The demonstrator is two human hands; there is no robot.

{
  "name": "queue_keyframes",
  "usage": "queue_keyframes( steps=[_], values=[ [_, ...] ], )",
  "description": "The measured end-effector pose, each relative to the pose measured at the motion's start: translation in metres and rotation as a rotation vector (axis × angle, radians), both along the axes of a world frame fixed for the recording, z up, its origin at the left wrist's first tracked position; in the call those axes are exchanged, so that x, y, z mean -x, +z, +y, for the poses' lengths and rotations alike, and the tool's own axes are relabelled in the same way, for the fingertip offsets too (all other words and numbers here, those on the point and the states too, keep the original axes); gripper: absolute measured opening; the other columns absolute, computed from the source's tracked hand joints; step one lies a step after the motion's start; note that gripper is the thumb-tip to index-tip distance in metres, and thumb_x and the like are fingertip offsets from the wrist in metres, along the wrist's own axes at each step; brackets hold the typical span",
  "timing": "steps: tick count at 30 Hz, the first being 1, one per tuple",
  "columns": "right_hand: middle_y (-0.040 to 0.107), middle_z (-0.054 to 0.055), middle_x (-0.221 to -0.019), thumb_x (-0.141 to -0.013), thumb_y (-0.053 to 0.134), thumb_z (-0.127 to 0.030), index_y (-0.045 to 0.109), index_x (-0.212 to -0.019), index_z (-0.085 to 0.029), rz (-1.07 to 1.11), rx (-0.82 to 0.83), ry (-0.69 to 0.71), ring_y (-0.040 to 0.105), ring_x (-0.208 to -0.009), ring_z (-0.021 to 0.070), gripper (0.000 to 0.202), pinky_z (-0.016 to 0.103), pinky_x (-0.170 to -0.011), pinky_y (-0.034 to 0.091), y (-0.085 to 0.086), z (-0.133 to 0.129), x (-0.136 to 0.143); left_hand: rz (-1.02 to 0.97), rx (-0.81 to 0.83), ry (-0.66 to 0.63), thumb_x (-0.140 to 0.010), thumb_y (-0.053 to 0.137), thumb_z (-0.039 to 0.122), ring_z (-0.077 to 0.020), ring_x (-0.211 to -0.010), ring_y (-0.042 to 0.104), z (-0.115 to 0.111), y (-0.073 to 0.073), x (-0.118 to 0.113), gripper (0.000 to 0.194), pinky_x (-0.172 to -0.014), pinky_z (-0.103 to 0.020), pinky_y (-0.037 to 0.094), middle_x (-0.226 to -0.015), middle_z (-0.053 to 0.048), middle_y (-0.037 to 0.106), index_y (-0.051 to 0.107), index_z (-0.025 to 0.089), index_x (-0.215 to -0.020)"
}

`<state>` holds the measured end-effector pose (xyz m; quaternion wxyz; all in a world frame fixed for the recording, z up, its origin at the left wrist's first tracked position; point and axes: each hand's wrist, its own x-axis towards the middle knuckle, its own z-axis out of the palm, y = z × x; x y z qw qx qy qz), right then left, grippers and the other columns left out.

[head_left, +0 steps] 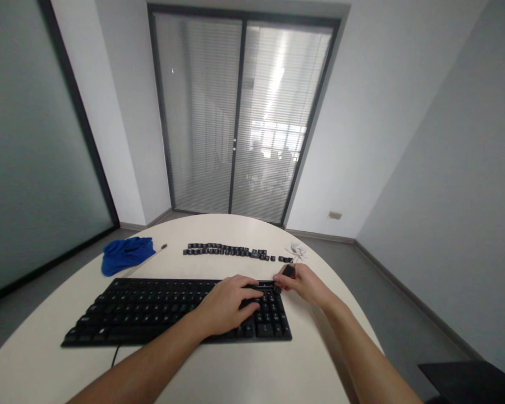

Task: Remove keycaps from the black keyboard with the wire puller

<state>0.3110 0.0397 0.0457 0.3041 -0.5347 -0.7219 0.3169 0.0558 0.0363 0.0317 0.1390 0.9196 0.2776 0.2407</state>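
Note:
A black keyboard (151,306) lies across the near part of the table. My left hand (231,303) rests on its right half, fingers spread and pointing right, holding nothing. At the keyboard's top right corner, my right hand (298,280) grips a small black tool (288,271) between thumb and fingers; its lower end meets the corner of the keys. Beyond the keyboard, loose black keycaps (219,249) lie in two uneven rows, with a few more near my right hand.
The round cream table (219,224) carries a blue cloth (126,255) at left, a thin brush (163,247) beside it and crumpled white tissue (297,249) at right. A cable leaves the keyboard's near edge. A dark object (467,381) shows at lower right.

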Motion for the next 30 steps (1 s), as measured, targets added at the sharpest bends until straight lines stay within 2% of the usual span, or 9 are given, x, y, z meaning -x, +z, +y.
queue_keyframes(
  steps=[5,10,13,16,21,25,30],
  values=[
    [0.070,0.007,-0.068,-0.081,0.063,-0.053,0.069,-0.077,-0.012,0.082,-0.012,-0.059,0.063,-0.063,0.0182,0.041,0.028,-0.061,0.050,-0.003,0.001,0.006,-0.057,0.051,0.037,-0.088,0.058,0.031,-0.0224,-0.112,0.057,0.001,-0.003,-0.001,0.032,-0.100,-0.039,0.043,-0.122,-0.004,0.064,0.061,0.025,-0.120],
    [0.070,0.006,-0.069,-0.080,0.065,-0.051,0.069,-0.080,-0.014,0.208,-0.076,-0.053,0.065,-0.065,0.0185,0.037,0.029,-0.064,0.051,0.000,-0.005,0.034,-0.179,0.201,0.098,-0.087,0.059,0.033,-0.0222,-0.106,0.061,0.005,-0.006,-0.001,0.035,-0.095,-0.037,0.046,-0.116,-0.005,0.067,0.057,0.025,-0.121],
    [0.071,0.004,-0.073,-0.082,0.064,-0.046,0.070,-0.081,-0.016,0.205,-0.138,-0.032,0.064,-0.068,0.0174,0.031,0.028,-0.066,0.049,-0.002,-0.009,0.052,-0.269,0.278,0.106,-0.084,0.063,0.031,-0.0222,-0.102,0.063,0.008,-0.005,-0.001,0.033,-0.092,-0.036,0.048,-0.110,-0.004,0.069,0.059,0.024,-0.115],
    [0.071,0.004,-0.077,-0.084,0.063,-0.044,0.071,-0.082,-0.017,0.209,-0.180,-0.048,0.064,-0.072,0.0176,0.028,0.027,-0.069,0.049,-0.005,-0.011,0.064,-0.365,0.350,0.126,-0.083,0.064,0.030,-0.0206,-0.093,0.065,0.010,-0.005,-0.002,0.022,-0.087,-0.033,0.050,-0.099,-0.004,0.071,0.063,0.022,-0.103],
    [0.071,0.005,-0.080,-0.087,0.057,-0.049,0.070,-0.084,-0.017,0.259,-0.169,-0.051,0.064,-0.075,0.0184,0.034,0.029,-0.073,0.050,-0.010,-0.009,0.068,-0.533,0.485,0.150,-0.082,0.065,0.030,-0.0184,-0.086,0.065,0.019,-0.014,-0.004,0.016,-0.080,-0.031,0.052,-0.089,-0.004,0.070,0.062,0.018,-0.093],
    [0.072,0.006,-0.086,-0.088,0.056,-0.049,0.070,-0.089,-0.017,0.308,-0.157,-0.040,0.065,-0.081,0.0198,0.035,0.031,-0.077,0.051,-0.010,-0.009,0.070,-0.594,0.570,0.146,-0.074,0.073,0.024,-0.0173,-0.084,0.064,0.026,-0.021,-0.005,0.028,-0.076,-0.030,0.050,-0.089,-0.003,0.068,0.060,0.018,-0.097],
    [0.071,0.004,-0.086,-0.087,0.059,-0.047,0.070,-0.091,-0.018,0.386,-0.137,-0.023,0.065,-0.082,0.0194,0.032,0.030,-0.077,0.051,-0.009,-0.010,0.073,-0.609,0.607,0.137,-0.069,0.076,0.021,-0.0154,-0.079,0.060,0.027,-0.022,-0.004,0.034,-0.073,-0.028,0.049,-0.086,-0.002,0.065,0.059,0.018,-0.098]
  ],
)
